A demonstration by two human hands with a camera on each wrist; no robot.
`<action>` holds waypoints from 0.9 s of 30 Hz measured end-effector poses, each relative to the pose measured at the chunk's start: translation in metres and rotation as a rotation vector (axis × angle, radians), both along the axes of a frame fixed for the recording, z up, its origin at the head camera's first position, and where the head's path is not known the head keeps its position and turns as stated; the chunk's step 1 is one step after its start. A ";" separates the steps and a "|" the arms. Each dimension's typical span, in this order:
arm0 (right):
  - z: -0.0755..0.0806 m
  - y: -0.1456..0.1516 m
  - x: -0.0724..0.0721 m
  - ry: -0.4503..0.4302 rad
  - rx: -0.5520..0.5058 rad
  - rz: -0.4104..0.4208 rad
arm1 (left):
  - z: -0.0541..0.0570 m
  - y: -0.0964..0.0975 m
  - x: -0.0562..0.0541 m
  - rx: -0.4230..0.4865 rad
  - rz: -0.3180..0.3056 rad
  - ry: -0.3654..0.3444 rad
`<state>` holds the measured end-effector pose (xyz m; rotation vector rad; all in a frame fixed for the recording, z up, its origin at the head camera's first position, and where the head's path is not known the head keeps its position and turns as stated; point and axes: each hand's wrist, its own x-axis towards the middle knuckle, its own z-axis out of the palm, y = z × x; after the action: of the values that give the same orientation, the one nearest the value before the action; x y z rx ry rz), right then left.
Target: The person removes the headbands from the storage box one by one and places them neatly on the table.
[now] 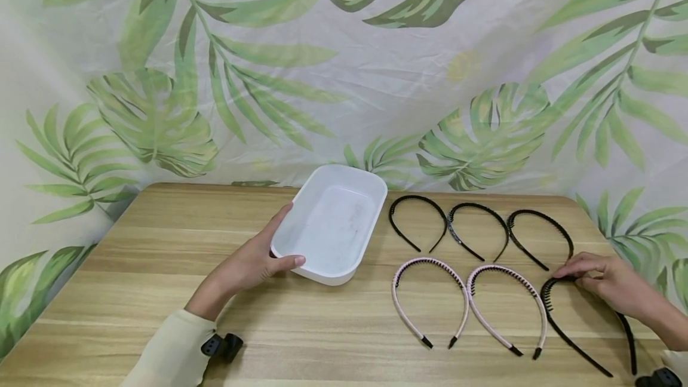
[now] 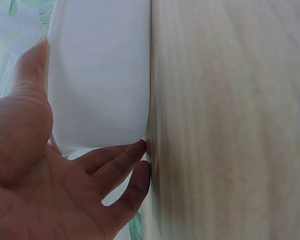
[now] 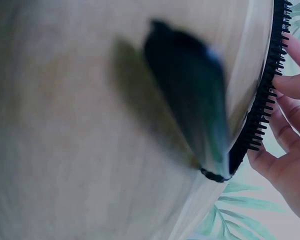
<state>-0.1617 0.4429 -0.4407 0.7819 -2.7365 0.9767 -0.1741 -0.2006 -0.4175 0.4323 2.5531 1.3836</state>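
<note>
At the middle of the table, my left hand (image 1: 249,267) holds a white rectangular tub (image 1: 335,226) by its left side. The thumb lies over the rim, while the fingers reach along the outside toward the base, as the left wrist view shows of the tub wall (image 2: 100,75). On the right, my right hand (image 1: 610,284) pinches the top of a black toothed headband (image 1: 546,298). Its comb teeth (image 3: 270,95) show beside the fingertips in the right wrist view. Two pink headbands (image 1: 430,260) lie just left of that black one.
Behind the pink pair, three thin black headbands (image 1: 478,205) lie in a row, the middle one partly speckled grey. The wooden table (image 1: 161,243) ends at a leaf-patterned cloth (image 1: 269,76) hanging along its back edge.
</note>
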 end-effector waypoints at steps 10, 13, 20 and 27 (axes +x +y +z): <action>0.002 0.000 0.003 -0.013 0.027 -0.025 | 0.000 0.000 0.001 0.010 -0.009 0.000; 0.002 0.001 0.005 -0.017 0.062 -0.051 | 0.000 0.001 0.001 0.005 -0.009 0.008; 0.004 -0.001 0.006 -0.060 0.134 -0.146 | 0.000 0.000 0.001 -0.003 -0.004 0.019; 0.012 -0.005 0.004 -0.150 0.221 -0.238 | -0.002 -0.001 0.001 0.012 -0.004 -0.002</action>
<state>-0.1581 0.4376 -0.4282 0.4095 -3.0149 0.7198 -0.1730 -0.2015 -0.4192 0.4382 2.5422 1.3987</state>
